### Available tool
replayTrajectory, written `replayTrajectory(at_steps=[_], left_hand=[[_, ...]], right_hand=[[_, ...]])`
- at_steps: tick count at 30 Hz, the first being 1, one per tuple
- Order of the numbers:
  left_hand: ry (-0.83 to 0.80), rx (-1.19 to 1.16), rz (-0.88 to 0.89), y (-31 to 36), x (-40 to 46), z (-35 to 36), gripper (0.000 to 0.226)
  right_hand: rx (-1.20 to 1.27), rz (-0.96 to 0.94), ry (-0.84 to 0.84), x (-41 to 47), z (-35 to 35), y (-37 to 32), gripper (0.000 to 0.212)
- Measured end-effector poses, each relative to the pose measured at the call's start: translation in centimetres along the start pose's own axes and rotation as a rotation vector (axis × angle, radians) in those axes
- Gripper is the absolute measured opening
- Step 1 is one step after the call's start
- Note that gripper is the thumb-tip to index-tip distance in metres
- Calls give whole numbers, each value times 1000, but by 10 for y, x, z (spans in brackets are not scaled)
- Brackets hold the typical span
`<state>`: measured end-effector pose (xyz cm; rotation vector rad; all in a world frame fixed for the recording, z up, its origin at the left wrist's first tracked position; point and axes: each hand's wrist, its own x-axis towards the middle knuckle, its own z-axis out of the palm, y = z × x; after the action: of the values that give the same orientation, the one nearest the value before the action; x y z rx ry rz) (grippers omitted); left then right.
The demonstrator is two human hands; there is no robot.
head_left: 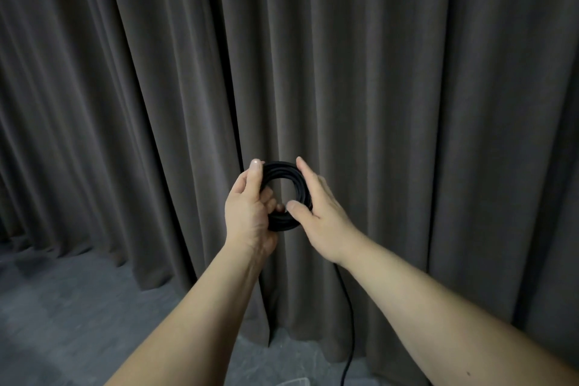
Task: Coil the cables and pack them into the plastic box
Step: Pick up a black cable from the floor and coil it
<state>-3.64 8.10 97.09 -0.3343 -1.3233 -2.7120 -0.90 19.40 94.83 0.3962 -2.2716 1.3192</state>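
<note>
Two hands hold one black cable coil (pixel 283 194) in the air before the curtain (pixel 125 103): left hand (pixel 250 210) grips its side, right hand (pixel 316 210) cups it with straight fingers. Loose tail (pixel 347 323) hangs to the floor; a slack grip could let loops spring open. Box not identifiable.

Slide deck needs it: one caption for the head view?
Left hand grips a black cable coil, right hand steadying it, before a grey curtain.
</note>
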Motion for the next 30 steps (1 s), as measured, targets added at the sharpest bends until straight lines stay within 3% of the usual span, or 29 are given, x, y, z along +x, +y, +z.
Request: replayTrajectory(at_steps=[3, 9, 15, 18, 26, 30], left_hand=[[37, 4, -25, 5, -1, 1, 30], [6, -128, -57, 5, 0, -3, 17], [-54, 189, 82, 3, 0, -15, 16], [-100, 273, 89, 1, -7, -14, 17], [-138, 247, 57, -7, -14, -17, 22], [-212, 302, 75, -7, -11, -22, 24]], right_hand=[[51, 7, -2, 2, -1, -3, 81], [6, -52, 76, -2, 1, -3, 80], [-288, 20, -166, -1, -10, -9, 118], [-323, 30, -183, 1, -7, -13, 129], [-456, 46, -202, -5, -6, -8, 130], [-544, 19, -130, -3, -4, -7, 119]])
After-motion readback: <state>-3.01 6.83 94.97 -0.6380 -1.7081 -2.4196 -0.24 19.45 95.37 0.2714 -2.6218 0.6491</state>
